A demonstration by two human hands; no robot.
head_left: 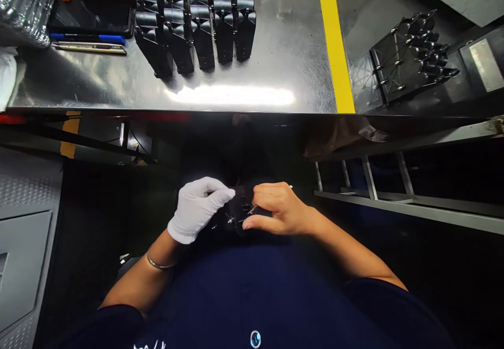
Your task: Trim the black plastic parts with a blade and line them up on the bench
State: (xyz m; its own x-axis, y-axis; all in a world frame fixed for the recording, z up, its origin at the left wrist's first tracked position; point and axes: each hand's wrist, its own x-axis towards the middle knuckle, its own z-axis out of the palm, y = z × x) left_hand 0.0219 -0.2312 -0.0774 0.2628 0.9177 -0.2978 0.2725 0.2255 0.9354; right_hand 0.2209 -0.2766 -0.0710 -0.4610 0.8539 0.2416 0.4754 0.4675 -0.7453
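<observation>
My left hand (199, 206), in a white glove with a bangle at the wrist, has its thumb and fingertips pressed together in front of my body; what they pinch, if anything, is too small to tell. My bare right hand (281, 210) is curled around a thin, pale tool, whose metal tip shows between thumb and fingers. Between my two hands lies a dark part (232, 220) with small shiny spots, hard to make out against the dark clothing. Both hands are below the front edge of the metal table (275, 71).
Rows of black moulded parts (202, 36) stand on the table, with pens (88, 39) to their left. Yellow tape (336, 44) crosses the tabletop. Another black part (409, 57) sits at the right. A metal frame (413, 204) is at the right, a grey cabinet (23, 254) at the left.
</observation>
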